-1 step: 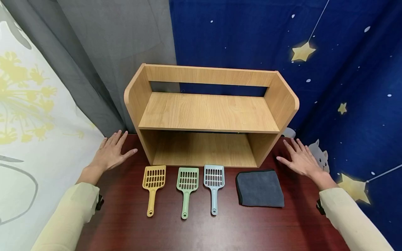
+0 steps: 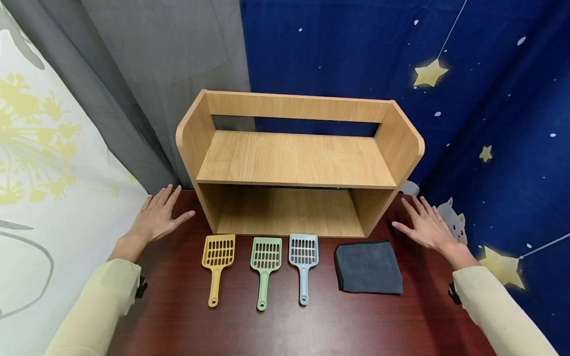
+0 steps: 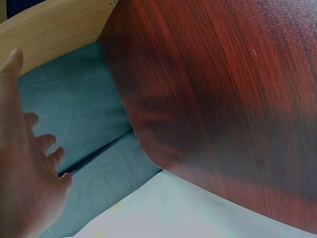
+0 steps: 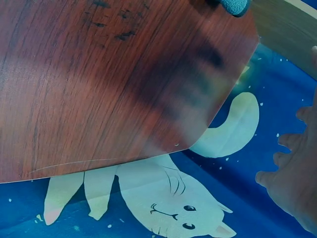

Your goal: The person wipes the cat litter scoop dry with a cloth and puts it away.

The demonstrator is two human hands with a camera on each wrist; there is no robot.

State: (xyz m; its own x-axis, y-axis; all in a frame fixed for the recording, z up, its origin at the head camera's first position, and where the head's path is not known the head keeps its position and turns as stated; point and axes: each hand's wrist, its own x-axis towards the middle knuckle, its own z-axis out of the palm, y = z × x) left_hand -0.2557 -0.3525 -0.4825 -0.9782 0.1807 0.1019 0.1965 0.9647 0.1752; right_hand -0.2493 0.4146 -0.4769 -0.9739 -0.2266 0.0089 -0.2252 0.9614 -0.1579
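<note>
Right wrist | R hand (image 4: pixel 299 173) part. cut off | cloth (image 4: pixel 237 6): cnr only

A pale wood-grain, two-tier shelf (image 2: pixel 296 159) stood upright. Along its front, left to right, lay a yellow scoop (image 2: pixel 215 271), green scoop (image 2: pixel 264 273) and blue scoop (image 2: pixel 304 271), slotted, handles pointing away; before its right end lay a folded dark grey cloth (image 2: pixel 369 267).

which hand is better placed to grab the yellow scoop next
Likely the left hand: it holds nothing and is nearer the yellow scoop; the right hand is on the opposite side, past the cloth.
</note>
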